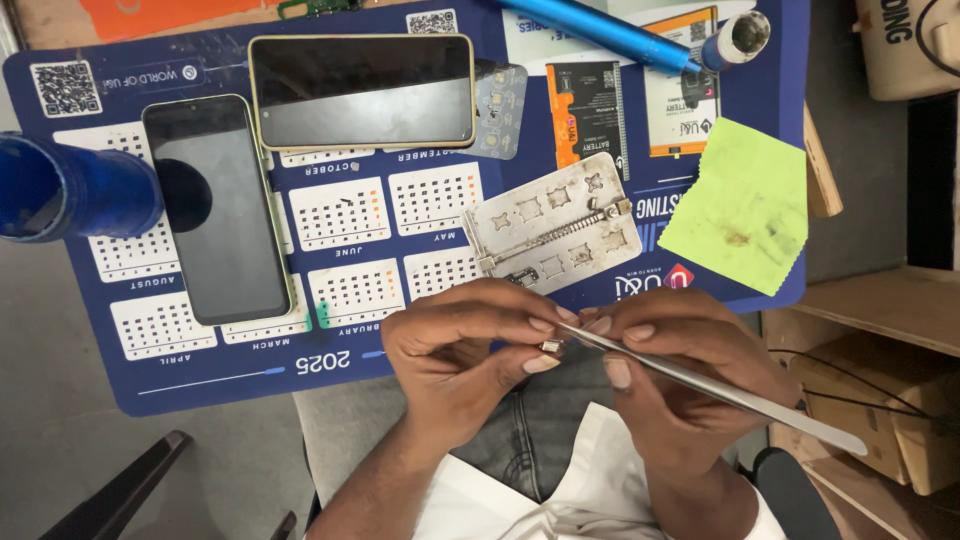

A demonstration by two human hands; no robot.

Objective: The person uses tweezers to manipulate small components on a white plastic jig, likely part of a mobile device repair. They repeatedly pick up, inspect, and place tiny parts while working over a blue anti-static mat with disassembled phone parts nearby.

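A dark blue work mat (420, 330) printed with calendar grids covers most of the bench; on it lie two phones face up with dark screens, one phone with a pale yellow rim (362, 92) laid crosswise near the far edge, and a black phone (217, 210) lying lengthwise just beside it toward the left; a blue cylindrical container (70, 195) rests on its side at the mat's left edge, touching the black phone's corner; a lime-green cloth (742, 205) with a brown stain overhangs the mat's right edge; a metal fixture plate (552, 225) with cut-out slots and a spring bar sits near the mat's middle, just beyond the hands; a blue pen-shaped tool (620, 32) lies slanted along the far edge, over printed cards.

Below the mat's near edge, over the person's lap, the two hands meet; the left hand (455, 350) is curled narrow, thumb and fingertips pinching a tiny metal part (551, 347); the right hand (675, 375) grips a pair of long steel tweezers (700, 385) pen-fashion, the shaft running out past the wrist to the lower right, the tips touching the tiny part; that part lies between both sets of fingertips, at the inner edge of the left hand and just left of the right hand's fingers.
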